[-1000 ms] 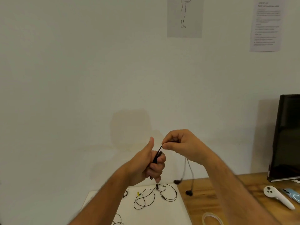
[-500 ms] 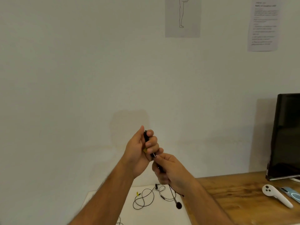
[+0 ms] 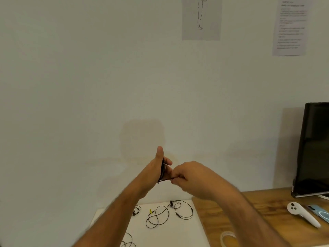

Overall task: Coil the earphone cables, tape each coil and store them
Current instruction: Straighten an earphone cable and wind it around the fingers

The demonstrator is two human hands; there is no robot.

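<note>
My left hand [image 3: 156, 171] is raised above the table with its thumb up, and a black earphone cable [image 3: 162, 171] is wound in loops around its fingers. My right hand [image 3: 188, 177] is just to the right of it and pinches the cable's free end near the lower edge of the coil. A second black earphone cable [image 3: 167, 213] lies loose on the white mat [image 3: 178, 234] below. Other black cables show at the mat's left [image 3: 136, 211] and bottom [image 3: 128, 242], partly hidden by my left forearm.
The wooden table [image 3: 249, 214] extends to the right of the mat. On it lie a clear tape roll [image 3: 228, 237], a white controller [image 3: 302, 216] and a light blue phone [image 3: 320, 213]. A black monitor [image 3: 315, 148] stands at the far right against the wall.
My right hand has gone from above the left hand, down beneath it, and now to its right side, winding the cable around the left fingers. The dangling earbuds are no longer visible.
</note>
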